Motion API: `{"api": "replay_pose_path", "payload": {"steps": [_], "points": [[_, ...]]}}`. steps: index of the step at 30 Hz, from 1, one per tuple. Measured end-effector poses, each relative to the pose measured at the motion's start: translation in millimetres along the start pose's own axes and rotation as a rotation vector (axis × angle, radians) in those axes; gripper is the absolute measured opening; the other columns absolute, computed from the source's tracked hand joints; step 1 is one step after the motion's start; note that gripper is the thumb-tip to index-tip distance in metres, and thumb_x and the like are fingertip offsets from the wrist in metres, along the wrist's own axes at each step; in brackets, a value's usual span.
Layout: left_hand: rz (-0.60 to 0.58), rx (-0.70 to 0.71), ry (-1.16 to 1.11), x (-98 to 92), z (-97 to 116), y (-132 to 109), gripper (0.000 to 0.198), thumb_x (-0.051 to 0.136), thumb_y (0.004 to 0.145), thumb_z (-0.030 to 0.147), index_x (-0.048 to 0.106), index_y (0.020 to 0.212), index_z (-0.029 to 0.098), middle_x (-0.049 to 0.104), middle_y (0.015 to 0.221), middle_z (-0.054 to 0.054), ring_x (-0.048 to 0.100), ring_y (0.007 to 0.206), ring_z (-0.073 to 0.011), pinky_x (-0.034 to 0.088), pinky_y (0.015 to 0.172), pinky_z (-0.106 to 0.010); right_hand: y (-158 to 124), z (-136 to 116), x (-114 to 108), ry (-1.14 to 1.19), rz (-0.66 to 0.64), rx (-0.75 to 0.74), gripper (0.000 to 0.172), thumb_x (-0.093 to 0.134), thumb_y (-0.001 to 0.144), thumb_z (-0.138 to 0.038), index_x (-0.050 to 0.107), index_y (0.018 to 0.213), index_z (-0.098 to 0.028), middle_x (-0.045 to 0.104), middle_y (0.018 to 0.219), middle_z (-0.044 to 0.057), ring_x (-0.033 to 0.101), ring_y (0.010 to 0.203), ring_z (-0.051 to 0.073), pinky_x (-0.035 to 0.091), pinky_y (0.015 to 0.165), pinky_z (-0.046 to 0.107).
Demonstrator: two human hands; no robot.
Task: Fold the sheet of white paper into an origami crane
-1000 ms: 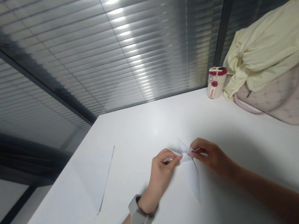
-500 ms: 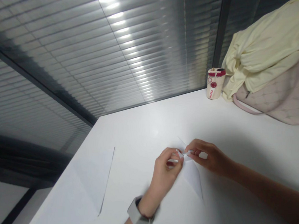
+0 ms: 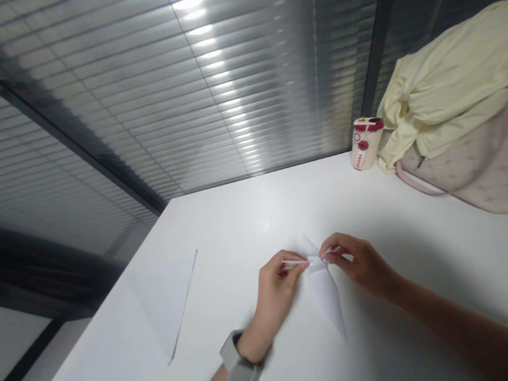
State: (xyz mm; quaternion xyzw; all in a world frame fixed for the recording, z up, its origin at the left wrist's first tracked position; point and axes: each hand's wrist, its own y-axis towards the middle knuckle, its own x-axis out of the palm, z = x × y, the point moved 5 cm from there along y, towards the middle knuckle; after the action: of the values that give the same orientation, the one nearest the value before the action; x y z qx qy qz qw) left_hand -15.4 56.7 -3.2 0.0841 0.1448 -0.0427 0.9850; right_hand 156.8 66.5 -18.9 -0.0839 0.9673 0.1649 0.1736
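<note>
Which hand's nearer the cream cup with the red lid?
Right hand. It is in front of the cream cup with the red lid and slightly left of it, not touching. The left hand is farther off, on the other side of the folded white paper.

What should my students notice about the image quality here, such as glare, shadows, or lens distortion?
In the head view, glare streaks the window blinds; the wide lens slants the white table; a soft shadow lies beyond the right hand; the folded white paper by the left hand nearly blends into the tabletop.
</note>
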Motion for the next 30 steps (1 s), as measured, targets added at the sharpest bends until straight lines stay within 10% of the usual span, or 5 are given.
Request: {"api": "replay_pose_path", "payload": {"steps": [18,30], "points": [[-0.052,0.076,0.131,6.7,-7.5,2.2,0.017,0.062,0.081,0.031,0.062,0.072,0.017,0.06,0.077,-0.004,0.056,0.071,-0.0149,0.044,0.061,-0.023,-4.8,-6.6,5.6,-0.185,-0.004,-0.317,0.01,0.046,0.093,-0.018,0.054,0.089,-0.022,0.064,0.083,0.004,0.062,0.079,0.018,0.049,0.073,0.028],[0.012,0.034,0.076,7.3,-17.3,1.9,0.015,0.06,0.083,0.03,0.058,0.074,0.017,0.057,0.072,-0.001,0.054,0.069,-0.0142,0.043,0.062,-0.023,-3.0,0.2,4.9,-0.06,0.11,-0.01,0.004,0.057,0.083,-0.018,0.06,0.081,-0.019,0.067,0.078,0.003,0.066,0.072,0.017,0.053,0.07,0.029]]}}
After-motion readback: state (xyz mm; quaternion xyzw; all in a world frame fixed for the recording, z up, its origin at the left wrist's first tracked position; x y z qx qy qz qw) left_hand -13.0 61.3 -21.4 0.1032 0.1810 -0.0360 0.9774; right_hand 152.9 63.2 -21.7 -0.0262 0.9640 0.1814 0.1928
